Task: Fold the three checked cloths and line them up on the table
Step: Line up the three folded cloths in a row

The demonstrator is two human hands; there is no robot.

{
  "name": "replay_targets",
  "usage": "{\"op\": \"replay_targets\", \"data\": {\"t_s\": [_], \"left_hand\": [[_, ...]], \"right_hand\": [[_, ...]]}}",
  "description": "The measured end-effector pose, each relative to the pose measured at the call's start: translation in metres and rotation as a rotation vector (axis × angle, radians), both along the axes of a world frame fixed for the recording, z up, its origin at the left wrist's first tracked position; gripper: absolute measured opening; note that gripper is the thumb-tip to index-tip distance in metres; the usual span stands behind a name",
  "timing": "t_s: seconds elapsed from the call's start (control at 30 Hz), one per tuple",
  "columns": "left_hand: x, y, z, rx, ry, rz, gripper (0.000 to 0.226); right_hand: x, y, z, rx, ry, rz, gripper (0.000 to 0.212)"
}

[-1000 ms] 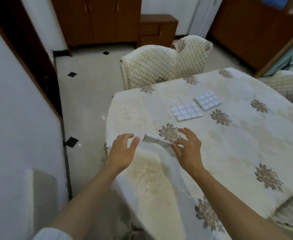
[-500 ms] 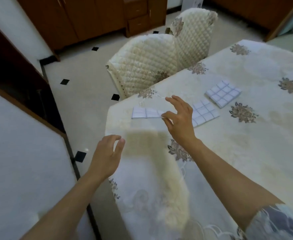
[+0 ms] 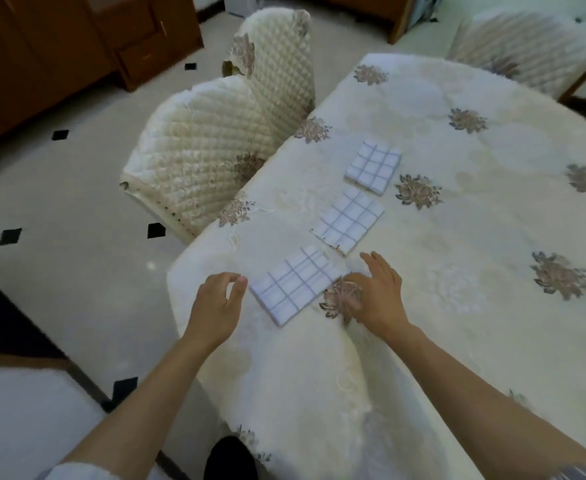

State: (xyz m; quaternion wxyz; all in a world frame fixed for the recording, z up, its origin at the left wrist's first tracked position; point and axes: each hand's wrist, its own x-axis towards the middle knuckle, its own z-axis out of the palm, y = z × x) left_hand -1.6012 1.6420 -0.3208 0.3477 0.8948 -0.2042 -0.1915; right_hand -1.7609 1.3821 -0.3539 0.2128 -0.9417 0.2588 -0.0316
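Note:
Three folded white cloths with a thin blue check lie in a diagonal row on the table (image 3: pixel 475 323). The nearest cloth (image 3: pixel 293 284) lies flat between my hands. The middle cloth (image 3: pixel 348 220) and the far cloth (image 3: pixel 373 167) lie beyond it. My left hand (image 3: pixel 217 308) hovers just left of the nearest cloth, fingers curled apart, holding nothing. My right hand (image 3: pixel 378 294) rests just right of that cloth, fingers spread on the tablecloth, empty.
A cream floral tablecloth covers the table and hangs over its near left edge. Two quilted chairs (image 3: pixel 201 154) stand against the table's left side, another chair (image 3: pixel 526 46) at the far right. Wooden cabinets (image 3: pixel 77 46) line the back wall. The floor is pale tile.
My right hand carried the third folded cloth over the table and set it down in line with the other two, then let go. My left hand moved in beside it.

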Motion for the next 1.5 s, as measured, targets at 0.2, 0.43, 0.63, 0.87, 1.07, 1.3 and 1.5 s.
{"op": "replay_targets", "data": {"t_s": [0.2,0.43,0.63,0.87,1.07,1.3,1.5], "left_hand": [[0.046,-0.03,-0.005,-0.048,0.093,-0.238,0.035],[0.057,-0.017,0.001,0.061,0.079,-0.388,0.038],[0.064,-0.022,0.008,0.135,-0.005,-0.455,0.04],[0.075,-0.032,0.0,0.16,-0.009,-0.513,0.035],[0.095,-0.057,-0.009,0.136,0.06,-0.648,0.036],[0.132,-0.082,-0.034,0.229,0.062,-0.759,0.044],[0.13,-0.097,-0.043,0.278,-0.141,-0.871,0.034]], "right_hand": [[-0.03,0.042,0.025,-0.043,0.044,-0.42,0.038],[-0.04,0.109,0.026,0.079,0.028,-0.655,0.044],[-0.048,0.124,-0.014,0.191,0.262,-0.728,0.068],[-0.051,0.132,-0.021,0.001,0.399,-0.647,0.081],[-0.045,0.13,-0.012,-0.022,0.517,-0.695,0.075],[0.01,0.13,-0.001,0.135,0.467,-0.904,0.08],[0.059,0.13,-0.005,0.237,0.333,-0.968,0.074]]}}
